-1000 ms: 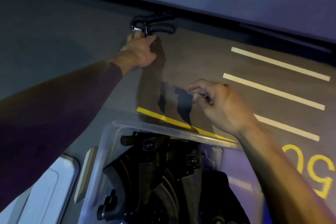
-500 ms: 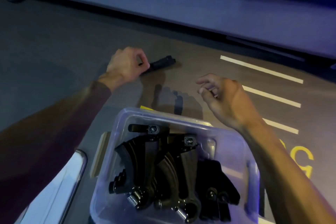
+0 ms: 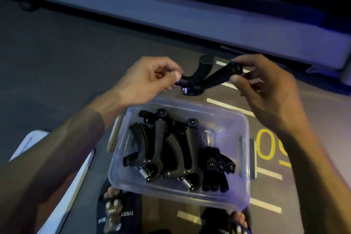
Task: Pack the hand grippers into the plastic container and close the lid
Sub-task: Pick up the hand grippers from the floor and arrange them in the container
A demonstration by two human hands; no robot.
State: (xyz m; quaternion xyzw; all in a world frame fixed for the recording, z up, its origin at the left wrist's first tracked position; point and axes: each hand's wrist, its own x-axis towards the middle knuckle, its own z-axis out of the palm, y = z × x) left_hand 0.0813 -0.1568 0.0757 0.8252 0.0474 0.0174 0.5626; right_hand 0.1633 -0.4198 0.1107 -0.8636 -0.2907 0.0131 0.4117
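Observation:
A black hand gripper (image 3: 207, 78) hangs in the air just beyond the far rim of the clear plastic container (image 3: 245, 157). My left hand (image 3: 150, 80) pinches one of its handle ends, and my right hand (image 3: 266, 85) pinches the knob end of the other handle. The container stands open on the floor and holds several black hand grippers (image 3: 165, 150), some with silver springs showing. A white lid (image 3: 62, 182) lies on the floor to the container's left, partly hidden by my left forearm.
The dark floor carries white tape stripes (image 3: 229, 107) and yellow painted numerals (image 3: 266, 144) to the right. A pale raised ledge (image 3: 190, 17) runs across the far side. My feet in black sandals (image 3: 117, 213) show below the container.
My left hand lifted the gripper off the floor and brought it back above the container's far rim. My right hand rose and took hold of its other handle.

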